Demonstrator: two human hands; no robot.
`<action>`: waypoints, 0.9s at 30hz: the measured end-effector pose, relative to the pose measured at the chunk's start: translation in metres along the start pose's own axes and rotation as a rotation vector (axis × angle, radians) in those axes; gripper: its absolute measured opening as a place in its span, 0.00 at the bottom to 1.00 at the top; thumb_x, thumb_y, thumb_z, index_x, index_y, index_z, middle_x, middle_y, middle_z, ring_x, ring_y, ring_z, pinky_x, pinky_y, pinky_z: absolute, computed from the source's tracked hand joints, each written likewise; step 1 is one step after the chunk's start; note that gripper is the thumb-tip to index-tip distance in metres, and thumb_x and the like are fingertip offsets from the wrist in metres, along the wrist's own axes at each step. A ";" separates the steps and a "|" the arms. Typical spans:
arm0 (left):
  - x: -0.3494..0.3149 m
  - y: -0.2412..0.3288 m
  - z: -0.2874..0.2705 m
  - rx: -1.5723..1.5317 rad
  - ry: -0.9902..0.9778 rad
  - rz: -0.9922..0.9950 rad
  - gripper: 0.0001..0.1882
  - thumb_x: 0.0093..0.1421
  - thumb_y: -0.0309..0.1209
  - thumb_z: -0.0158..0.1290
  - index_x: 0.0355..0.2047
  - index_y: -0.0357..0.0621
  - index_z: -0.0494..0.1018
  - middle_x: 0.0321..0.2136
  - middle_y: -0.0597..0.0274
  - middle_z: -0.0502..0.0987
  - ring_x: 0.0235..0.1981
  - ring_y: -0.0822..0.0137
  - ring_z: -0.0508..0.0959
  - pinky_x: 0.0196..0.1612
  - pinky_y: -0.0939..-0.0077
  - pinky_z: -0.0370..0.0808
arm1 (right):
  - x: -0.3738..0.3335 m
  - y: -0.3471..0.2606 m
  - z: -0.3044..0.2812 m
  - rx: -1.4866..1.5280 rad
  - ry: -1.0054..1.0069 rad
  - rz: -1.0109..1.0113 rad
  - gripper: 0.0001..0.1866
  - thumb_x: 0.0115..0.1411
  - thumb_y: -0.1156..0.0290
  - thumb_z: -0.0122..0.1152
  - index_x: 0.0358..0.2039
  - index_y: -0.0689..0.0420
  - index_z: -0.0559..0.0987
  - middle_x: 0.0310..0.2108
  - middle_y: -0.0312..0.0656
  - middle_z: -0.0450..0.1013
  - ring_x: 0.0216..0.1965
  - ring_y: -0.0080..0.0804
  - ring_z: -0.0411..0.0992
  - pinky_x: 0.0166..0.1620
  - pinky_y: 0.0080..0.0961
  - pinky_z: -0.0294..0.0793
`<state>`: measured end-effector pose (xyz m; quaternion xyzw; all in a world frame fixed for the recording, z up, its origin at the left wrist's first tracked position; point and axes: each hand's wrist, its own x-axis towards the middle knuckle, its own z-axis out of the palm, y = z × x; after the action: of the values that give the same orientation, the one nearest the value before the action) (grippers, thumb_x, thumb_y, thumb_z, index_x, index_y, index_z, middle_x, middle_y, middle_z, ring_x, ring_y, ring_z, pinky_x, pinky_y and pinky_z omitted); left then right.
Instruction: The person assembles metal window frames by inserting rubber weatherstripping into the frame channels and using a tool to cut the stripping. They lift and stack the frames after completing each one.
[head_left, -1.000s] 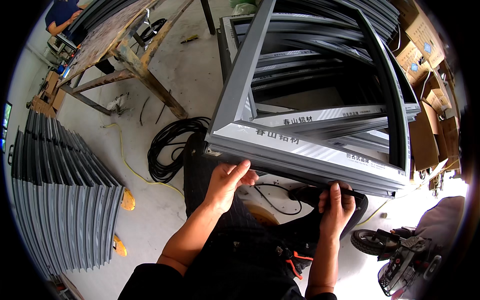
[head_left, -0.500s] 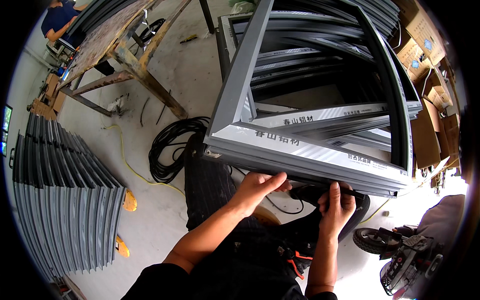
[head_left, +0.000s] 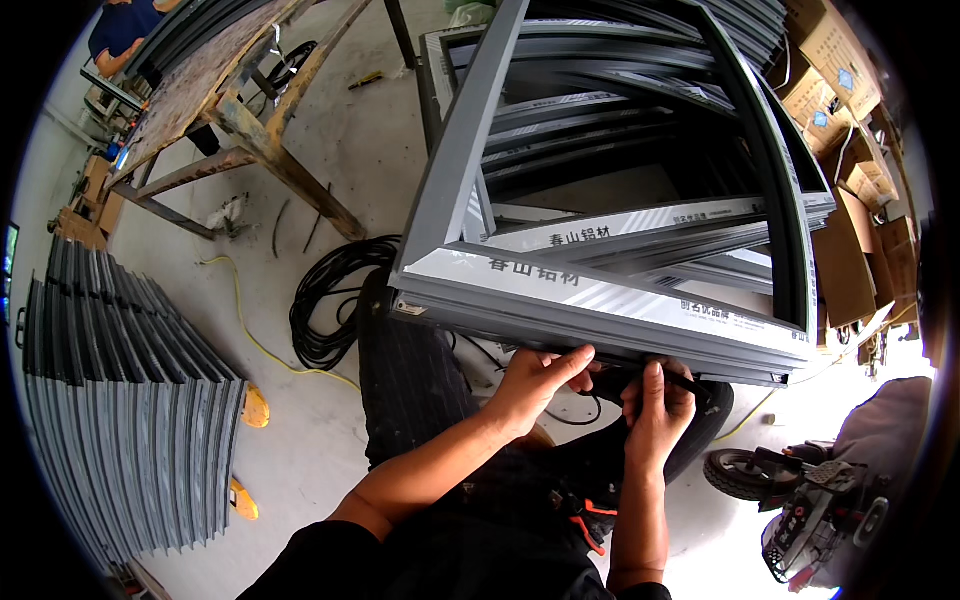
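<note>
Head view: your left grip (head_left: 532,388) has slid along the grey frame (head_left: 600,298) toward your right grip (head_left: 658,415), bringing both onto one stretch of near edge. Your right pinches a dark strip (head_left: 690,382); whether your left is closed, I can't tell. The frame lies just beyond both.
</note>
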<state>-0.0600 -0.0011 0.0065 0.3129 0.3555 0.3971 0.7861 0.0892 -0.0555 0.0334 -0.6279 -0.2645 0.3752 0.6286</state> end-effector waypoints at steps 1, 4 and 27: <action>0.000 -0.003 -0.002 -0.013 -0.006 0.017 0.12 0.62 0.33 0.56 0.41 0.39 0.76 0.32 0.58 0.80 0.30 0.71 0.78 0.36 0.77 0.74 | 0.001 0.001 0.000 -0.016 0.003 -0.014 0.08 0.64 0.69 0.58 0.36 0.60 0.74 0.15 0.35 0.70 0.12 0.15 0.61 0.15 0.11 0.55; 0.001 -0.003 -0.001 -0.019 0.003 0.056 0.12 0.63 0.35 0.56 0.38 0.37 0.77 0.31 0.57 0.81 0.29 0.71 0.79 0.35 0.76 0.75 | 0.003 0.004 -0.001 -0.052 -0.003 -0.053 0.10 0.64 0.65 0.60 0.34 0.59 0.76 0.15 0.33 0.69 0.12 0.14 0.60 0.15 0.12 0.54; -0.004 0.003 -0.005 0.180 -0.190 -0.066 0.24 0.64 0.48 0.52 0.44 0.35 0.76 0.36 0.60 0.79 0.35 0.70 0.79 0.42 0.73 0.75 | 0.006 -0.002 -0.018 0.017 0.165 -0.116 0.08 0.63 0.68 0.60 0.35 0.56 0.71 0.19 0.36 0.71 0.14 0.17 0.64 0.17 0.12 0.59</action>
<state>-0.0671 -0.0022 0.0071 0.4065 0.3240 0.3059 0.7976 0.1069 -0.0613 0.0336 -0.6349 -0.2446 0.2874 0.6742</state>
